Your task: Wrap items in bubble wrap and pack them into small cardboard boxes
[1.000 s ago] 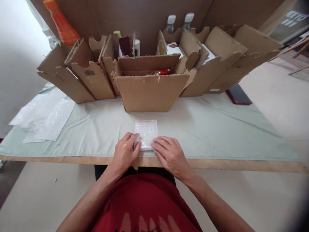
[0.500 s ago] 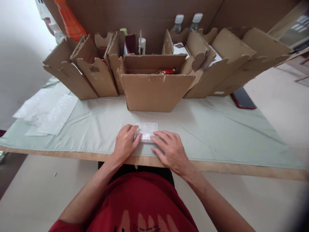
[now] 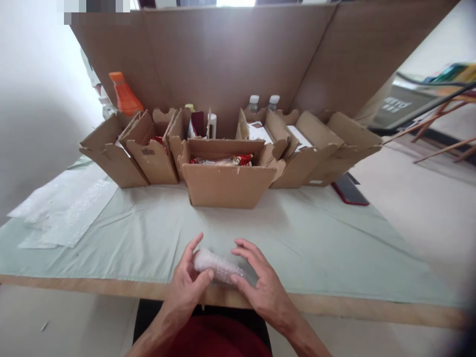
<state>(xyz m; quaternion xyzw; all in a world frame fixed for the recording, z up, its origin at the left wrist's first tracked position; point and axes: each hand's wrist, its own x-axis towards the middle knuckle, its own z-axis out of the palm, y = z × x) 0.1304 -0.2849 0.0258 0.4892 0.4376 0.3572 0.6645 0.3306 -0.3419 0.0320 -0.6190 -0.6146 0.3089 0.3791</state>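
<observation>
1. Plainly, the small bubble-wrap bundle [image 3: 217, 266] sits between the two hands, near the middle of the near edge of the cloth-covered tabletop [image 3: 316, 248]; whether it rests on the cloth or is lifted off it, I cannot tell
2. The left hand [image 3: 186, 280] pinches the bundle's left end, its thumb along the near side, the index finger raised and some other fingers hidden behind the wrap
3. The right hand [image 3: 266, 282] is half spread: its thumb touches the bundle's right end on the near side, while the fingers arch over the far side; the blur there hides whether any of them touch it
4. The bundle lies slightly tilted, its left end farther from the near edge than its right
5. Loose bubble-wrap sheets [image 3: 67, 203] lie at the tabletop's left edge, well apart from the left hand
6. Beyond the hands, a cardboard box [image 3: 223, 186] stands in front of a row of others towards the far edge
7. A dark, flat object [image 3: 349, 191] lies by the right edge
</observation>
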